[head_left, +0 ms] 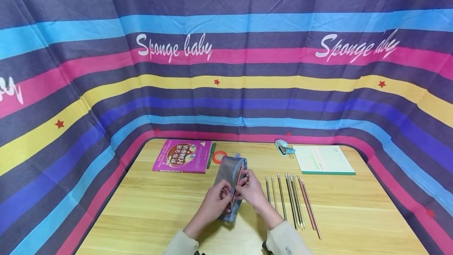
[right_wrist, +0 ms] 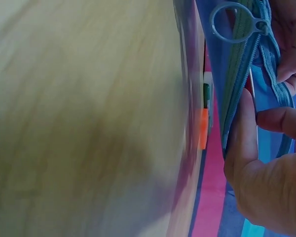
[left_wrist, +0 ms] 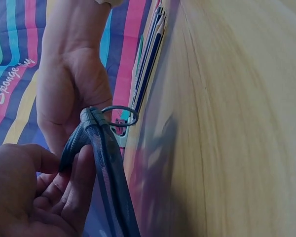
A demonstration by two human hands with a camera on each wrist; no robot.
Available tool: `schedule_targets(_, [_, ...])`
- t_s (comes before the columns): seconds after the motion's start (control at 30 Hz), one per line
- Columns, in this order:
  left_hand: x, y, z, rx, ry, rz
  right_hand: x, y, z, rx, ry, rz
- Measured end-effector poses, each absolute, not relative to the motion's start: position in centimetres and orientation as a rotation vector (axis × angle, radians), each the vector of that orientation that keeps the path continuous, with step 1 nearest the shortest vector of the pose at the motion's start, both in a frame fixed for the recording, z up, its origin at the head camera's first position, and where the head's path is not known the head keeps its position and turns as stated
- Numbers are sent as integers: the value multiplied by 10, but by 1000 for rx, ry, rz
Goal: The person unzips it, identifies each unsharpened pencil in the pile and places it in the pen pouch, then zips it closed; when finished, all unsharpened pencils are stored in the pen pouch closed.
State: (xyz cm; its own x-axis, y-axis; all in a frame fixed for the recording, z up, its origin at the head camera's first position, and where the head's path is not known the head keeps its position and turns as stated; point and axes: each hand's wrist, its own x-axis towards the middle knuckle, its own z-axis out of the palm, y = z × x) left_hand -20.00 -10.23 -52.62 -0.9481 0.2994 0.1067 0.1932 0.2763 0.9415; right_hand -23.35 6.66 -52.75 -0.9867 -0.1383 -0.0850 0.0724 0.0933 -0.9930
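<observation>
A blue mesh pencil case (head_left: pixel 231 180) lies lengthwise in the middle of the wooden table (head_left: pixel 159 211), and both hands hold it open along its zipper. My left hand (head_left: pixel 223 196) pinches the left edge of the opening. My right hand (head_left: pixel 245 186) pinches the right edge. A red pencil (head_left: pixel 236 186) shows inside the slit. In the left wrist view my left hand (left_wrist: pixel 49 190) grips the case's rim (left_wrist: pixel 106 168) below the zipper ring (left_wrist: pixel 119 116). In the right wrist view my right hand (right_wrist: pixel 259 148) has its thumb along the zipper beside the ring (right_wrist: pixel 235 22).
Several pencils (head_left: pixel 291 204) lie in a row right of my hands. At the back lie a pink book (head_left: pixel 182 156), a green pen (head_left: pixel 211 155), an orange tape ring (head_left: pixel 219 156), a stapler (head_left: pixel 282 147) and a green notebook (head_left: pixel 323 159). Striped cloth walls surround the table.
</observation>
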Motion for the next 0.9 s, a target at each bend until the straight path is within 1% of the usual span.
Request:
schedule_targets(0.37, [-200,-103,-525,454,2419,1792,-230,64,-528,-72,2188,-2033])
schedule_targets(0.67, [-200,-105,-525,432,2427,1774,-226,71,-526,-78,2154,-2038])
schedule_targets(0.9, [-200,-106,-527,427,2423,1771,-222,73,-521,-123,2150,-2037])
